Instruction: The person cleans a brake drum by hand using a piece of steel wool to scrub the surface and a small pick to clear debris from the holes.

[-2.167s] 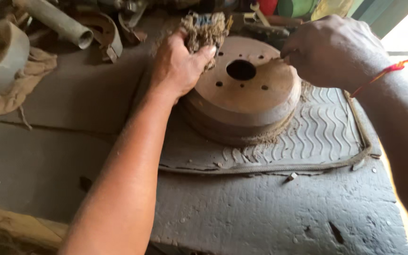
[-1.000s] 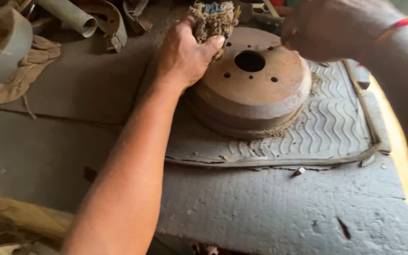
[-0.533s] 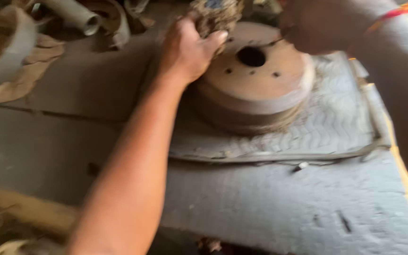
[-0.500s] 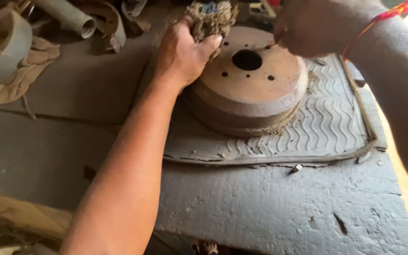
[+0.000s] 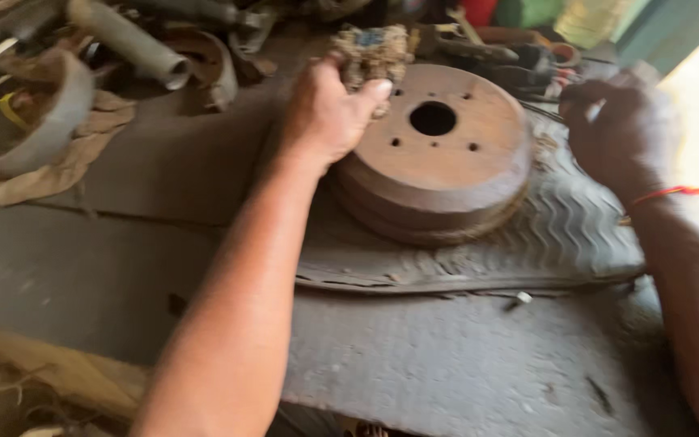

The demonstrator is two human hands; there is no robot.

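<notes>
Head view, left to right: our left hand (image 5: 329, 113) grips a frayed rag wad (image 5: 372, 53) against the rusty brake drum (image 5: 438, 154) at upper centre, seemingly mid-wipe; our right hand (image 5: 620, 133), blurred, curls loosely beside it, so we cannot tell its hold

1. The brake drum (image 5: 438, 154) is a big, round, rusty brown metal thing. It lies flat in the upper middle of the frame, on a grey mat with wavy lines. It has 1 big hole in the middle of its top and a few small holes around it.
2. The rag (image 5: 372, 50) is a dirty, brown, fuzzy clump. It is bunched up at the upper left edge of the drum, touching it.
</notes>
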